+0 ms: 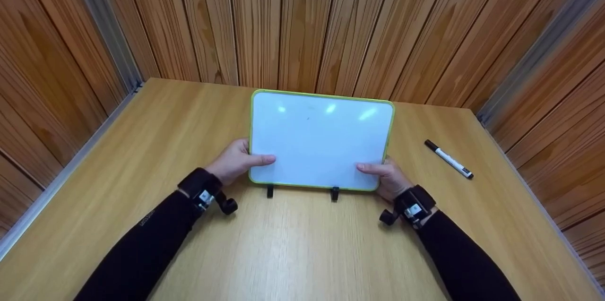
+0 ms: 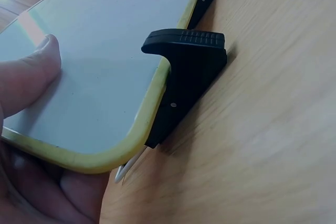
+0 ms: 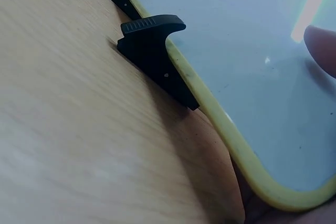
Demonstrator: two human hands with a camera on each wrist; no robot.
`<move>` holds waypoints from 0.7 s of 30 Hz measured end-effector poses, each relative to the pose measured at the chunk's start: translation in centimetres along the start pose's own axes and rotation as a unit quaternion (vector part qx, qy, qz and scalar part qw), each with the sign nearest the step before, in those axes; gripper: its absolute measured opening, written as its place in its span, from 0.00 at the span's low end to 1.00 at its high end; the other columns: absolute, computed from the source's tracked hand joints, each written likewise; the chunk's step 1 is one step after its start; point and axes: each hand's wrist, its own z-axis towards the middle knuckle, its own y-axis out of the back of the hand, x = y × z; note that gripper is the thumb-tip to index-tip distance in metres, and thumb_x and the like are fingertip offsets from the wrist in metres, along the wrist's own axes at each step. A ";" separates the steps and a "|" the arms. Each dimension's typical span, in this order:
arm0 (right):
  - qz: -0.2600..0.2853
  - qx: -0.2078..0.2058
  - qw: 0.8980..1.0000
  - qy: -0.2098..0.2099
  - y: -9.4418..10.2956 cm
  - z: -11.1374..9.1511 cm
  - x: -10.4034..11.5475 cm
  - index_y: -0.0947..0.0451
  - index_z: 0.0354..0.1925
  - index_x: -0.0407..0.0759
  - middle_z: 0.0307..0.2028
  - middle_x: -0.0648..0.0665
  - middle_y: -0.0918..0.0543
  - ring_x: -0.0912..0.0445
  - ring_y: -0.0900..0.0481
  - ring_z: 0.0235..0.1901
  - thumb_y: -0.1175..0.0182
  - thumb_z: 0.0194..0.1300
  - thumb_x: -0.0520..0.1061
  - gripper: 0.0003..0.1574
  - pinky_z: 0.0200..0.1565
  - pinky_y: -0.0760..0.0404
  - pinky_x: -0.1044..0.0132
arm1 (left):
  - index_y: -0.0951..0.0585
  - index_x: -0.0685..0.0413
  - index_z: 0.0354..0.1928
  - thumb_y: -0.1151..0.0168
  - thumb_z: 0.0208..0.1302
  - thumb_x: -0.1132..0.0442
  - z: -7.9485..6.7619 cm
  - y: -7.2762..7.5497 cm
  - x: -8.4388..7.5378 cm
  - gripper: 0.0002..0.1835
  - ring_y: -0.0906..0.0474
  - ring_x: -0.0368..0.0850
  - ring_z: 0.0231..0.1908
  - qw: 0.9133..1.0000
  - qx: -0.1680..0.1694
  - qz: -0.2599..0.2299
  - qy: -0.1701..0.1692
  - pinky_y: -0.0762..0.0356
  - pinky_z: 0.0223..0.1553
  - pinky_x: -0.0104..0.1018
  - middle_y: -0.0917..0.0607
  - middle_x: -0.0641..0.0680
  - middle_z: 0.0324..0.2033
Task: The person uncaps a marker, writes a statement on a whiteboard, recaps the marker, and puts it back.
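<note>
A small whiteboard [image 1: 321, 135] with a yellow-green rim leans back at the middle of the table, its lower edge in two black hooked feet [image 1: 335, 193]. My left hand [image 1: 238, 161] grips its left side low down, thumb on the white face and fingers behind. On the opposite side my right hand [image 1: 387, 176] holds it the same way. In the left wrist view a black foot [image 2: 189, 72] hooks over the yellow rim and stands on the wood. The right wrist view has another black foot [image 3: 152, 51] hooked on the rim. Most fingers are hidden behind the board.
A black-and-white marker [image 1: 448, 159] lies on the table to the right of my right hand. The wooden table [image 1: 279, 253] ends at a plank wall [image 1: 302, 22] behind the board, with plank walls on both sides too.
</note>
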 end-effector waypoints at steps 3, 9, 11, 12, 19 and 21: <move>0.003 -0.005 1.000 -0.001 0.0 -0.4 0.0 0.19 0.63 0.53 0.62 0.45 0.10 0.49 0.13 0.64 0.42 0.76 0.29 0.26 0.69 0.18 0.54 | 0.22 0.64 0.74 0.26 0.76 0.66 -0.1 -0.3 0.1 0.29 0.15 0.50 0.66 1.000 0.002 -0.006 -0.001 0.18 0.67 0.37 0.11 0.59 0.65; -0.011 -0.020 1.000 0.008 -0.1 -1.1 -0.1 0.22 0.63 0.52 0.61 0.45 0.10 0.50 0.13 0.64 0.40 0.74 0.30 0.26 0.68 0.17 0.55 | 0.21 0.66 0.73 0.26 0.76 0.68 -0.4 -0.6 0.0 0.27 0.15 0.48 0.65 1.000 0.003 -0.004 -0.008 0.17 0.65 0.36 0.11 0.60 0.64; -0.023 -0.023 0.999 0.013 -0.2 -1.5 -0.1 0.23 0.64 0.52 0.61 0.45 0.10 0.50 0.13 0.64 0.39 0.74 0.30 0.27 0.69 0.18 0.55 | 0.20 0.66 0.72 0.27 0.76 0.68 -0.6 -0.8 0.0 0.27 0.15 0.49 0.65 1.000 0.006 -0.004 -0.011 0.17 0.64 0.37 0.11 0.61 0.64; -0.027 -0.021 0.999 0.013 -0.2 -1.6 -0.1 0.23 0.64 0.52 0.61 0.46 0.10 0.50 0.13 0.64 0.39 0.73 0.30 0.27 0.69 0.18 0.55 | 0.20 0.66 0.72 0.27 0.76 0.68 -0.6 -0.9 0.0 0.27 0.14 0.49 0.64 1.000 0.008 -0.003 -0.011 0.17 0.64 0.37 0.11 0.61 0.63; -0.032 0.000 0.999 0.011 -0.4 -2.4 -0.2 0.22 0.66 0.53 0.64 0.45 0.12 0.49 0.14 0.66 0.41 0.75 0.30 0.28 0.69 0.18 0.53 | 0.19 0.64 0.72 0.24 0.75 0.65 -1.4 -1.0 0.3 0.27 0.14 0.49 0.65 1.000 0.006 0.004 -0.004 0.17 0.65 0.37 0.10 0.59 0.63; -0.033 -0.003 0.999 0.007 -0.5 -2.5 -0.3 0.23 0.67 0.53 0.65 0.45 0.12 0.48 0.15 0.67 0.40 0.75 0.30 0.29 0.70 0.18 0.53 | 0.20 0.64 0.72 0.24 0.75 0.65 -1.7 -1.0 0.4 0.28 0.14 0.50 0.65 1.000 0.006 0.004 -0.006 0.17 0.65 0.37 0.11 0.60 0.64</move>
